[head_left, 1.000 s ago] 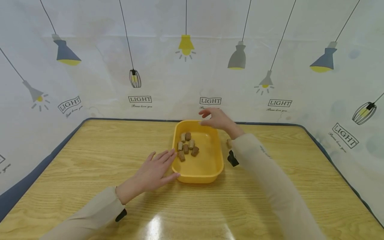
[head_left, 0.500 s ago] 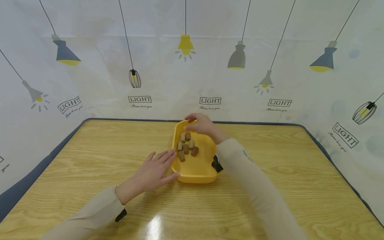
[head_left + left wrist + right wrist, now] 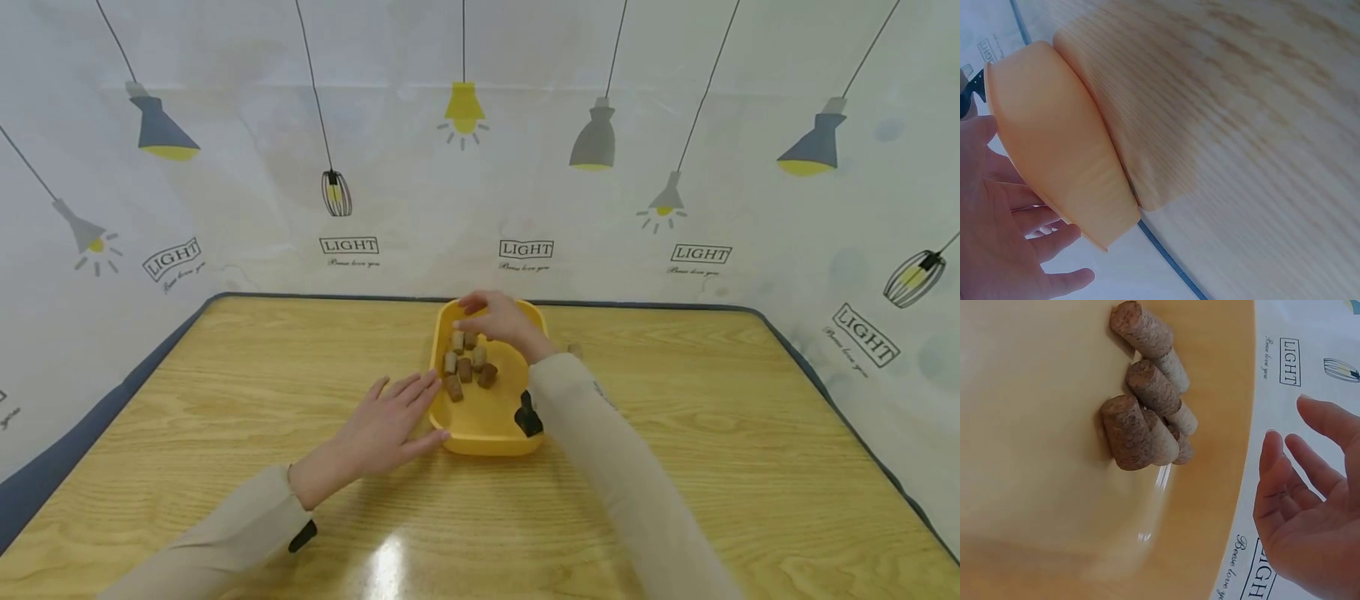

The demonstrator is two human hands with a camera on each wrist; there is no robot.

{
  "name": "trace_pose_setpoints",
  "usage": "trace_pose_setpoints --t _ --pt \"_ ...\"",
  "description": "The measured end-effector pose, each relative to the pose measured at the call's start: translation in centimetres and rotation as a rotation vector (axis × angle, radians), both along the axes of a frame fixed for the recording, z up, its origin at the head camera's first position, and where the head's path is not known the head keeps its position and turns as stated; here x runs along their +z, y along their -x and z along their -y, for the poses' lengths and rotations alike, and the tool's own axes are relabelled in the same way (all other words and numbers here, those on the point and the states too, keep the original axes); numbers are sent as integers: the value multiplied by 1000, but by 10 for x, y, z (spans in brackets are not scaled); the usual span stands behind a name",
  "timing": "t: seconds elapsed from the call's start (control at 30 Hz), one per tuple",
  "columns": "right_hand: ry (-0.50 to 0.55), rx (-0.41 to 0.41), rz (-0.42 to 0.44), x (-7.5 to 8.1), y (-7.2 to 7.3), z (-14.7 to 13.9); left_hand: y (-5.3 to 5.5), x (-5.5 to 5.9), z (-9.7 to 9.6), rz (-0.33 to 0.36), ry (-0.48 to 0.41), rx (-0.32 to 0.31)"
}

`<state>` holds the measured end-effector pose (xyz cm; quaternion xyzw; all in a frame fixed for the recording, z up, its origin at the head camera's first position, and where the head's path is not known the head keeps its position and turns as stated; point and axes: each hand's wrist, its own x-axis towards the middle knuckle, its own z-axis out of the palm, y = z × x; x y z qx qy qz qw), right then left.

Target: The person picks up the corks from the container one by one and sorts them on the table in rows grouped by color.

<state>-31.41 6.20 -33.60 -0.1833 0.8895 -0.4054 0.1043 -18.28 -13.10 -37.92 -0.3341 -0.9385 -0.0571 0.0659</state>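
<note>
A yellow plastic basin [image 3: 495,446] stands on the table with several cork stoppers [image 3: 465,369], light and dark brown, gathered at its left side. Along the basin's left rim rest the spread fingertips of my left hand [image 3: 382,429], the thumb at the near left corner. Over the far part of the basin hovers my right hand [image 3: 498,321], overlapping the farthest corks in the head view. In the right wrist view its fingers are loosely bent with nothing between them, apart from the corks [image 3: 1127,431]. The left wrist view has the basin's outer wall [image 3: 1060,137] beside my left hand.
One more cork [image 3: 574,350] lies on the wooden table [image 3: 720,433], right of the basin and partly behind my right sleeve [image 3: 577,417]. A white wall sheet [image 3: 405,167] printed with lamps rises behind the table's dark-edged back.
My right hand has travelled left from the basin's far right rim to above the corks, then sunk slightly. My left hand and the corks in the basin stay put.
</note>
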Motion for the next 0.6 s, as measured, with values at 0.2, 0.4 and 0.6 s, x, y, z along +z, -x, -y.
trace_pose_setpoints --t 0.2,0.4,0.6 --pt "-22 -37 62 -4 4 -1 0 0 0 2 4 3" --pt "-24 -21 131 -26 18 -6 0 0 0 5 5 6" --pt "-94 -33 179 -22 8 -6 0 0 0 -3 10 4"
